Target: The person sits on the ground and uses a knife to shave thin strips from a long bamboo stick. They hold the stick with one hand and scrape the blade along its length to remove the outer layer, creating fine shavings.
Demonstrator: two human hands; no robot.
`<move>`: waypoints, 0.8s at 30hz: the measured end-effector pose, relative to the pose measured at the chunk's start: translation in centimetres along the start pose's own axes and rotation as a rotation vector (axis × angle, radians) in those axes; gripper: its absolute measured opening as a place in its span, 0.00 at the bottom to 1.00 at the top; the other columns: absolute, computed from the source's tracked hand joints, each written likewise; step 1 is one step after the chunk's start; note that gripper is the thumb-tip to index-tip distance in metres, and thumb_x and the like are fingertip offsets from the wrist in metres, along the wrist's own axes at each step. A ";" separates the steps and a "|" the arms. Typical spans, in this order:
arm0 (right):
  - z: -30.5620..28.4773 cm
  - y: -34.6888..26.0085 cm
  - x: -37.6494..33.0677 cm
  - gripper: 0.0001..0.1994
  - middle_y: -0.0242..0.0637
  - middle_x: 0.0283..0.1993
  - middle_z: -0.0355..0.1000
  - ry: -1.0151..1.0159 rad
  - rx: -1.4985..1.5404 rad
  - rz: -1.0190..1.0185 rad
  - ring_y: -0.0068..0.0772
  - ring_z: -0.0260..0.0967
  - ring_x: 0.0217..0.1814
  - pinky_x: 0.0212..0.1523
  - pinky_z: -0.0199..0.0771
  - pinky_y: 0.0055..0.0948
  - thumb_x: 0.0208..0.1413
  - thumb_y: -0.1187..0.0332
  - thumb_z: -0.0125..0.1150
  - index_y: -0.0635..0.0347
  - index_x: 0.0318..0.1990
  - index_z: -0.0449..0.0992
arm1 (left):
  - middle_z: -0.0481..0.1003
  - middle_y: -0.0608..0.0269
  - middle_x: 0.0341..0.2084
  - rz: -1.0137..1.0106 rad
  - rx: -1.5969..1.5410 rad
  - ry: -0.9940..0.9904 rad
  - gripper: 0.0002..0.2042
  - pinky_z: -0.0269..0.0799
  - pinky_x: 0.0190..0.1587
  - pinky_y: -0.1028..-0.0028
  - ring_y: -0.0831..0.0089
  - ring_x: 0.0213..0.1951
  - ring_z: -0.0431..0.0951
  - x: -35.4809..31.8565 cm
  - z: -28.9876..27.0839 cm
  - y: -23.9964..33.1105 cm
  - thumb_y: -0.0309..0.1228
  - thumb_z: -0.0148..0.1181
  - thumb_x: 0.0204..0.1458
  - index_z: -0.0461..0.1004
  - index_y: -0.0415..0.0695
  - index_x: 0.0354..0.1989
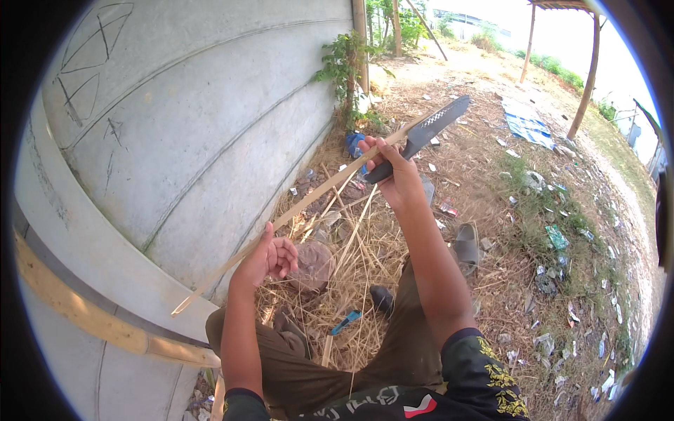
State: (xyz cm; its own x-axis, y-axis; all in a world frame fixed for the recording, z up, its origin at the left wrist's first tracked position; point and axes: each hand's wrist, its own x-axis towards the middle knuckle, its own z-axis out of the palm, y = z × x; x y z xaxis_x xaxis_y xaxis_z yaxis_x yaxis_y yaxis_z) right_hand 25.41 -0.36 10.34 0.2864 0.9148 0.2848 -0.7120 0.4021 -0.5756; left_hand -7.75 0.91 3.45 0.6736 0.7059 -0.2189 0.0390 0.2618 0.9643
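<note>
a seated person's left hand [270, 258] grips a long thin bamboo strip [302, 205] near its lower end, while the right hand [394, 175] clenches the handle of a dark knife [428, 130], its blade laid against the strip's upper part. the strip runs slantwise between both hands. below them lie split strips and dry straw [351, 259]; a concrete wall [196, 126] stands left of the left hand.

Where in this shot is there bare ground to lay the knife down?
Barest patch: the dirt path beyond the plant by the wall. Between the right hand with the knife and the blue sheet, only thin straw. Crowded: bamboo strips at the knees, litter on the right.
</note>
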 end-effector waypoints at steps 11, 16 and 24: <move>0.4 1.3 -1.9 0.14 0.48 0.52 0.75 0.012 0.008 0.197 0.40 0.75 0.58 0.37 0.80 0.25 0.61 0.73 0.62 0.68 0.50 0.67 | 0.78 0.62 0.25 0.858 0.861 0.322 0.14 0.73 0.34 0.75 0.74 0.29 0.78 -4.8 13.8 7.0 0.38 0.66 0.57 0.75 0.38 0.35; 2.5 1.8 -3.2 0.11 0.49 0.51 0.75 -0.120 -0.054 0.280 0.41 0.75 0.57 0.36 0.79 0.27 0.61 0.72 0.63 0.63 0.46 0.68 | 0.78 0.60 0.27 0.575 1.043 0.553 0.18 0.75 0.38 0.73 0.72 0.33 0.80 0.2 11.5 7.3 0.45 0.57 0.62 0.75 0.37 0.39; 2.6 2.2 -3.5 0.15 0.49 0.40 0.79 -0.049 -0.360 0.322 0.41 0.81 0.42 0.29 0.77 0.31 0.60 0.58 0.64 0.60 0.43 0.70 | 0.70 0.70 0.19 0.109 0.368 0.015 0.17 0.67 0.24 0.80 0.82 0.19 0.71 0.0 8.8 5.4 0.44 0.44 0.70 0.71 0.42 0.39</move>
State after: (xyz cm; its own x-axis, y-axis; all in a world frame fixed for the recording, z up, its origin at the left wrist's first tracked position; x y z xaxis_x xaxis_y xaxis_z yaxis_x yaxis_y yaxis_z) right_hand 21.18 -2.79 10.08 0.0510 0.9955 0.0794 -0.4899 0.0942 -0.8667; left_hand -1.03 -3.49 9.93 0.6778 0.7267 -0.1117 0.2322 -0.0674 0.9703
